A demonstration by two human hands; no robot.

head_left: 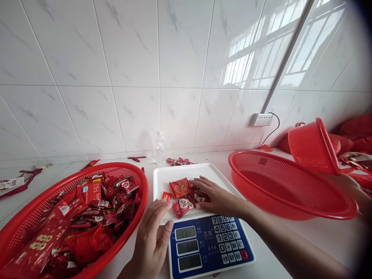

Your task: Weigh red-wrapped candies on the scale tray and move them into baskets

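Observation:
A white weighing pan (161,172) tops a digital scale with a blue keypad panel (207,242). Grouped on the pan are several red candy packets, among them a bright red one (180,187), a darker one with white lettering (183,206) and a small one (166,196). My right hand (216,197) lies with outstretched fingers over a dark red packet (200,195) at the group's right side. At the pan's front left corner, my left hand (154,228) is bent with thumb and fingers apart, its fingertips close to the small packet. Nothing shows in its grasp.
On the left stands a red basket (139,174) full of candy packets. A wide red basket (241,159) is on the right, with another person's hand (348,186) near a tilted red basket (308,145). Behind the scale are a plastic bottle (160,149) and packets (178,161).

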